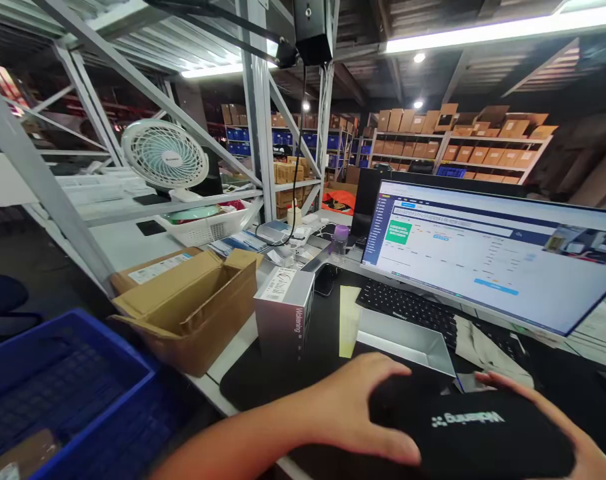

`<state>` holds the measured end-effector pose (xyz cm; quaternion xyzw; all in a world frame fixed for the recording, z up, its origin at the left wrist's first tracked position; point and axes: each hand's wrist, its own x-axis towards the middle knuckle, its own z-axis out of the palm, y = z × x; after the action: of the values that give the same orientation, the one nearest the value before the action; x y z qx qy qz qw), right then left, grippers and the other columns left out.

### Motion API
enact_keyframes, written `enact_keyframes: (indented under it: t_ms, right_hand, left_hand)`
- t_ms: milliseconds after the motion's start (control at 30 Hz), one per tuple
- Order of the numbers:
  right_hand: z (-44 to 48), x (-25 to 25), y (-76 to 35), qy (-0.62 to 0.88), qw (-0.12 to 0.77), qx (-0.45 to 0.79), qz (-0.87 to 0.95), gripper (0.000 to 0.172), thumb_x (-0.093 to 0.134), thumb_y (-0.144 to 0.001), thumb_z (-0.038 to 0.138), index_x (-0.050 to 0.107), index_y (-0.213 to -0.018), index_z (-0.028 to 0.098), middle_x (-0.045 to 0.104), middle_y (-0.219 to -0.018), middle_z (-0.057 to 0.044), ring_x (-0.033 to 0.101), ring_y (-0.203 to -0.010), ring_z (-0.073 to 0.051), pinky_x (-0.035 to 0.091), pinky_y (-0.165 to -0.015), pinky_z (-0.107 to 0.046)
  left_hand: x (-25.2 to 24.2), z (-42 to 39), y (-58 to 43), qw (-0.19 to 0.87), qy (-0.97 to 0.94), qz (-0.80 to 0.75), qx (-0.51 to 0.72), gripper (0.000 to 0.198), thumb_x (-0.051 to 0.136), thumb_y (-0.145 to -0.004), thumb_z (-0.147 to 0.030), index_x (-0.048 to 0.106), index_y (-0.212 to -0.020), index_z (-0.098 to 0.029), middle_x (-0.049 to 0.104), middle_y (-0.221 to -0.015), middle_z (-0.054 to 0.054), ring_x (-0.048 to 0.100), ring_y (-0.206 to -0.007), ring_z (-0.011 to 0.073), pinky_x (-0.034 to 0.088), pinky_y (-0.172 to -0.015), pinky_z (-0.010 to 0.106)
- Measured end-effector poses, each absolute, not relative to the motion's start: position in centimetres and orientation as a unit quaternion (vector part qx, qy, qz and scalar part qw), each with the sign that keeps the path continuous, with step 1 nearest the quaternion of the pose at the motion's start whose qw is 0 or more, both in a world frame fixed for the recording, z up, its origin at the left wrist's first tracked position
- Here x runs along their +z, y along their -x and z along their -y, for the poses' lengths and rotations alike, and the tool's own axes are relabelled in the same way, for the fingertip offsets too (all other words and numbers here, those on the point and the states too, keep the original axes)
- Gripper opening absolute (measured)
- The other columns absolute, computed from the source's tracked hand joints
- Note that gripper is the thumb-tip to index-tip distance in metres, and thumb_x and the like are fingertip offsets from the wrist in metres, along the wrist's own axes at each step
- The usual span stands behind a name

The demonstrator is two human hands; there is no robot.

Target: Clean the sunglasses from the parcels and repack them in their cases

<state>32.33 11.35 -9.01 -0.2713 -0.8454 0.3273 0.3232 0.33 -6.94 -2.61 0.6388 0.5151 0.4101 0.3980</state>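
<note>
A black soft case with white lettering (470, 437) lies on the black desk mat (267, 380) at the bottom right. My left hand (355, 407) grips its left end, thumb on top and fingers curled round the side. My right hand (557, 427) holds its right end, fingers wrapped over the far edge. Just beyond the case lies an open silver box lid (407, 340). A silver product box (285, 313) stands upright to the left of it.
An open cardboard box (193, 307) sits at the desk's left edge, a blue crate (67, 393) below it. A wide monitor (487, 253) and black keyboard (407, 310) stand behind. A white fan (165, 157), a basket and metal shelving posts fill the left.
</note>
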Motion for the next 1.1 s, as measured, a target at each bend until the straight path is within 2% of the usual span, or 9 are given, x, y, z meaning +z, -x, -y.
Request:
enact_keyframes:
  t_ms: [133,233,300,433,567,700,800,900,1100]
  right_hand:
    - [-7.8,-7.4,-28.8,0.265,0.317,0.386,0.825,0.105,0.084,-0.052,0.074,0.054,-0.143,0.032,0.061,-0.142,-0.011,0.060,-0.126,-0.041,0.053,-0.104,-0.044]
    - [-7.2,-6.8,-28.4,0.252,0.371,0.432,0.783,0.092,0.058,-0.073,0.086,0.057,-0.142,0.026,0.060,-0.142,-0.015,0.058,-0.128,-0.039,0.049,-0.107,-0.048]
    - [-7.4,-6.3,-28.8,0.266,0.382,0.415,0.781,0.072,0.042,-0.090,0.077,0.066,-0.133,0.023,0.067,-0.133,-0.016,0.063,-0.123,-0.035,0.050,-0.105,-0.049]
    - [-7.5,-5.8,-28.9,0.332,0.369,0.268,0.826,0.039,0.050,-0.100,0.049,0.076,-0.111,0.022,0.077,-0.108,-0.012,0.072,-0.102,-0.027,0.054,-0.093,-0.041]
    - [-7.2,-6.1,-28.1,0.351,0.367,0.096,0.856,0.040,0.040,-0.104,0.034,0.071,-0.086,0.018,0.074,-0.081,-0.010,0.069,-0.075,-0.021,0.050,-0.070,-0.030]
    - [-6.1,-4.9,-29.1,0.337,0.327,0.004,0.883,0.040,0.038,-0.104,0.026,0.062,-0.074,0.019,0.066,-0.068,-0.005,0.060,-0.063,-0.017,0.039,-0.060,-0.027]
    - [-4.6,-3.6,-29.9,0.296,0.269,0.057,0.915,0.037,0.042,-0.104,0.026,0.060,-0.073,0.020,0.065,-0.067,-0.001,0.061,-0.064,-0.015,0.038,-0.061,-0.026]
    - [-2.7,-3.9,-28.8,0.238,0.200,0.080,0.947,0.031,0.050,-0.100,0.022,0.061,-0.072,0.020,0.068,-0.069,0.001,0.064,-0.067,-0.014,0.040,-0.063,-0.024]
    - [-1.2,-8.4,-23.6,0.227,0.114,-0.024,0.967,0.006,0.064,-0.089,0.021,0.069,-0.086,0.018,0.075,-0.077,-0.004,0.069,-0.066,-0.020,0.042,-0.051,-0.029]
  left_hand:
    - [-2.6,4.2,-3.3,0.377,-0.753,-0.463,0.277,0.120,0.090,-0.055,-0.040,0.028,-0.157,-0.024,0.049,-0.150,0.017,0.052,-0.132,0.0427,0.041,-0.111,0.055]
    - [-3.4,2.9,-4.5,0.384,-0.734,-0.472,0.300,0.118,0.087,-0.054,-0.028,0.030,-0.156,-0.025,0.047,-0.153,0.013,0.050,-0.135,0.0373,0.040,-0.114,0.048]
    - [-4.0,2.6,-4.6,0.400,-0.715,-0.476,0.320,0.110,0.081,-0.059,-0.025,0.029,-0.156,-0.028,0.044,-0.156,0.009,0.047,-0.138,0.0334,0.037,-0.117,0.044]
    - [-5.1,2.3,-4.4,0.379,-0.722,-0.492,0.305,0.102,0.077,-0.066,-0.031,0.029,-0.156,-0.028,0.039,-0.159,0.008,0.040,-0.144,0.0335,0.031,-0.121,0.047]
    - [-5.5,2.1,-4.5,0.300,-0.715,-0.562,0.289,0.096,0.071,-0.072,-0.033,0.027,-0.157,-0.031,0.041,-0.158,0.005,0.043,-0.142,0.0305,0.034,-0.119,0.045]
    - [-5.2,2.0,-4.3,0.188,-0.690,-0.645,0.269,0.090,0.068,-0.075,-0.036,0.029,-0.156,-0.032,0.050,-0.151,0.006,0.054,-0.132,0.0336,0.046,-0.108,0.049]
    - [-4.8,1.9,-4.3,0.159,-0.668,-0.659,0.307,0.083,0.068,-0.076,-0.040,0.038,-0.153,-0.033,0.056,-0.145,0.008,0.059,-0.125,0.0381,0.049,-0.101,0.052]
    - [-4.1,1.3,-5.1,0.166,-0.648,-0.644,0.372,0.085,0.074,-0.073,-0.045,0.044,-0.150,-0.029,0.056,-0.146,0.011,0.056,-0.127,0.0406,0.044,-0.107,0.056]
    - [-1.7,-1.8,-8.7,0.279,-0.551,-0.523,0.587,0.082,0.081,-0.073,-0.037,0.046,-0.147,-0.024,0.052,-0.149,0.010,0.045,-0.140,0.0323,0.030,-0.121,0.047]
